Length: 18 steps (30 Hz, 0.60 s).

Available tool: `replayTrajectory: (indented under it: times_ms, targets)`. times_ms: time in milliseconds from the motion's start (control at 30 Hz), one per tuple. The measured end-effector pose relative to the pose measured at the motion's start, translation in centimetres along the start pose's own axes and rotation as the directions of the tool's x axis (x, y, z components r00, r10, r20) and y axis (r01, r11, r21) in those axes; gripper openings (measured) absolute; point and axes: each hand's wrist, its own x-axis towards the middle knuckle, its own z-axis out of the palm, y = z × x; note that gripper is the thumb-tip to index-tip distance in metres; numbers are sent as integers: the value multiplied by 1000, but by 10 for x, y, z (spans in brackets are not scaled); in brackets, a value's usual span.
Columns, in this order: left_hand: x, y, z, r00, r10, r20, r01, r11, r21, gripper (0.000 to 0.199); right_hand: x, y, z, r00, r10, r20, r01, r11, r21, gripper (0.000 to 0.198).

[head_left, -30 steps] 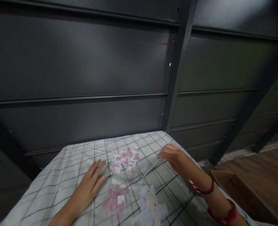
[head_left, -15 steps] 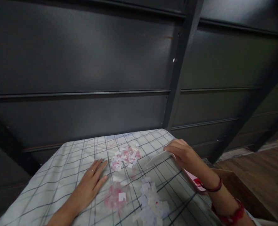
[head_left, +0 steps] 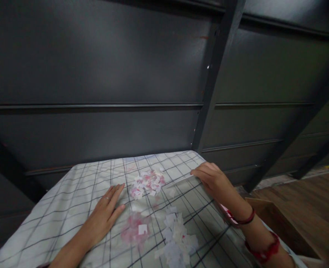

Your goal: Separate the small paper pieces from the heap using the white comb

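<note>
My left hand [head_left: 105,212] lies on the checked white cloth [head_left: 77,193], fingers stretched out, just left of a heap of small white and pink paper scraps [head_left: 149,183]. At the cloth's right side my right hand [head_left: 210,178] is closed, its fingers bent and pressed together. What they hold, if anything, is hidden. A single pale scrap [head_left: 172,192] lies to the left of it. Nearer to me are a pile of white scraps [head_left: 178,238] and a pink smeared patch [head_left: 131,230] with a white square of paper [head_left: 142,229] on it.
Behind the table stands a dark metal panel wall [head_left: 97,74] with an upright post [head_left: 211,93]. An open cardboard box [head_left: 281,227] stands at the right, past my right forearm. Partly hidden under that forearm is a pink and red object [head_left: 228,213]. Wooden floor [head_left: 306,195] shows beyond.
The thin white shape that stretched from my right hand over the cloth no longer shows; a pale scrap is visible near there. My right hand shifts slightly left; my left hand stays flat.
</note>
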Motion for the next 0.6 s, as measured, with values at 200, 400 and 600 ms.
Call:
replayTrajectory:
  times_ms: [200,400,600]
  targets:
    - [-1,1,-2,1000,-11,10,11,1000,3,56,-3,6,-7,997,11,73,-13,999,30,37]
    - [-1,1,-1,1000,-19,12,19,1000,-8,55,-5,10,-17,998,54,22,-53,997,-53,37]
    - [0,2,-4,1000,-20,19,20,1000,-5,55,-4,2,-19,996,-32,83,28,998,49,39]
